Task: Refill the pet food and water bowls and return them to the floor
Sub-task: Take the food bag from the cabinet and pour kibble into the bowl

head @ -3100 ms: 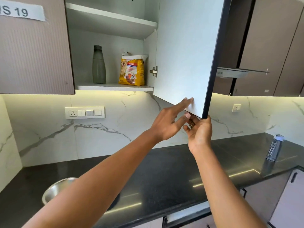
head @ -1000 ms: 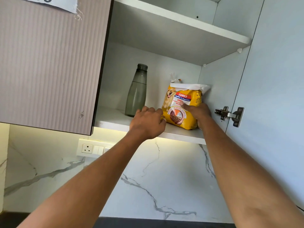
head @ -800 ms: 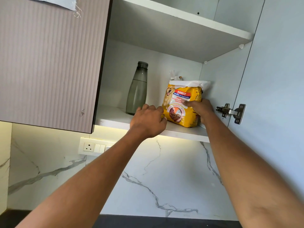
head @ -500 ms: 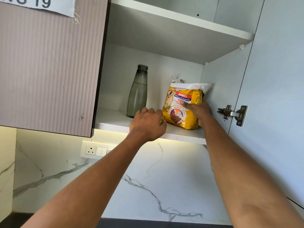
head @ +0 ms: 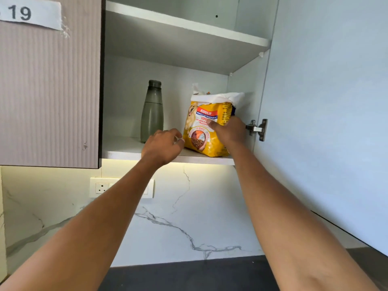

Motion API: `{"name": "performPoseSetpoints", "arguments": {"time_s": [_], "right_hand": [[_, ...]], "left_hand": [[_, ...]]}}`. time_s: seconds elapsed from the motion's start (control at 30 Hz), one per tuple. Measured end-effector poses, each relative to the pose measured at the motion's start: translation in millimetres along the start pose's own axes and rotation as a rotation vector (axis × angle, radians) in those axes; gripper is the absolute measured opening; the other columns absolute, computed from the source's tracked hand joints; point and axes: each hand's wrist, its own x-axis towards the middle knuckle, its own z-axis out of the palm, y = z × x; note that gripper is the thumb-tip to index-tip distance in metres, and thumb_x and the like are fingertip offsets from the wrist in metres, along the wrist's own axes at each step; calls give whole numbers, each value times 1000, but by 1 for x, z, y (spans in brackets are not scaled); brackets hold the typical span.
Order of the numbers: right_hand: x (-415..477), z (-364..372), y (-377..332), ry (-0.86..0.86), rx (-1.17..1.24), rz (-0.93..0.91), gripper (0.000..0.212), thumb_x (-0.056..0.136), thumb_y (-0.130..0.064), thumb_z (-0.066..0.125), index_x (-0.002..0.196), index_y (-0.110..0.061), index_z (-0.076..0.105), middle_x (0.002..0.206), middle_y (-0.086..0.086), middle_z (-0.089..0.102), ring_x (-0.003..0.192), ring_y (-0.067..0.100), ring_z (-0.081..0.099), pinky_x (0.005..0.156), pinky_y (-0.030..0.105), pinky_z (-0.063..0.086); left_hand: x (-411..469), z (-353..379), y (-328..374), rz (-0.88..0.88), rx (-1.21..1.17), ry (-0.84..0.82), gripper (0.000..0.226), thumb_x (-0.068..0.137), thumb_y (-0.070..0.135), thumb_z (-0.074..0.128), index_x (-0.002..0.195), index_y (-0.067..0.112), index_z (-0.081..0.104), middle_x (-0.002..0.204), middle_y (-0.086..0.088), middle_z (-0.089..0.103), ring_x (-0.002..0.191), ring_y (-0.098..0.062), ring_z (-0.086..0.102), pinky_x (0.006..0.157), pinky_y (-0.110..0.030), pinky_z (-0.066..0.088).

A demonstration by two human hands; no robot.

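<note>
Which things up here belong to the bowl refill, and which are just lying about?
For the job: dog food bag on the lower shelf, gripped by the right hand; left hand beside its lower corner.
Just lying about: grey bottle, untouched (possibly for water); wall socket; door hinge; paper label.

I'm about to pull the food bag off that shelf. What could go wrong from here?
1. The pet food bag has a loosely folded top, and only the right hand clearly grips it, at one side. Tipping it on the way out could spill the contents.
2. The left hand is close in front of the grey bottle, which stands beside the bag. A sideways swing might knock the bottle off the shelf.
</note>
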Motion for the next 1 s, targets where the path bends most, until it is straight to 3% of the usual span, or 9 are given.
{"name": "performPoseSetpoints", "arguments": {"time_s": [0.17,0.27,0.33,0.4,0.5,0.6,0.7,0.87,1.0], "right_hand": [[-47,-33,-17,51,78,-53,38,88,-50,83,104,-16,80,105,8,81,93,27,75,70,26,46],[-79,-55,-21,53,198,-88,26,87,-45,86,92,-20,81,90,4,79,82,23,75,76,34,59],[-106,-66,-19,23,379,-102,16,83,-39,90,82,-26,81,87,0,82,83,24,80,86,48,65],[-137,-74,-15,-20,560,-116,10,82,-29,91,89,-27,85,96,3,85,91,29,82,90,55,65],[-195,-82,-10,-103,700,-91,15,86,-13,87,99,-20,83,100,4,85,93,26,82,86,46,66],[-259,-82,5,-172,788,-12,25,78,-25,90,100,-17,83,103,9,84,93,29,81,85,46,66],[-322,-70,29,-228,831,134,34,68,-34,97,96,-19,85,104,14,83,93,32,80,86,49,64],[-413,-38,58,-506,898,336,26,73,-9,91,98,-15,87,105,17,83,94,31,81,80,40,65],[-462,-15,70,-679,930,483,58,55,-33,106,103,-9,85,108,22,81,98,33,80,82,40,65]], "left_hand": [[-22,-22,10,-123,-605,-48,59,89,60,52,132,22,65,131,-4,69,123,-27,61,108,-47,48],[-43,-31,14,-116,-836,-128,78,77,74,62,132,18,65,122,-3,74,113,-24,70,104,-49,54],[-59,-39,18,-83,-887,-164,77,75,72,69,129,18,66,117,-1,77,106,-21,74,97,-44,58],[-77,-50,23,-49,-936,-203,68,78,61,74,130,18,65,116,1,79,103,-20,77,91,-40,60],[-115,-67,27,8,-1019,-272,65,77,42,85,132,17,62,121,-3,78,105,-26,77,91,-46,62],[-170,-70,20,18,-1034,-329,75,69,35,90,135,20,59,123,-2,76,108,-26,76,92,-46,62],[-228,-57,-7,-69,-1068,-406,93,61,35,91,144,20,53,129,-5,74,114,-28,73,96,-48,59],[-325,-33,-58,-278,-1124,-465,93,58,25,95,140,17,52,125,-16,73,113,-38,72,99,-59,56],[-392,-25,-82,-392,-1059,-391,88,58,28,98,135,24,55,124,-11,73,115,-33,72,100,-58,56]]}}
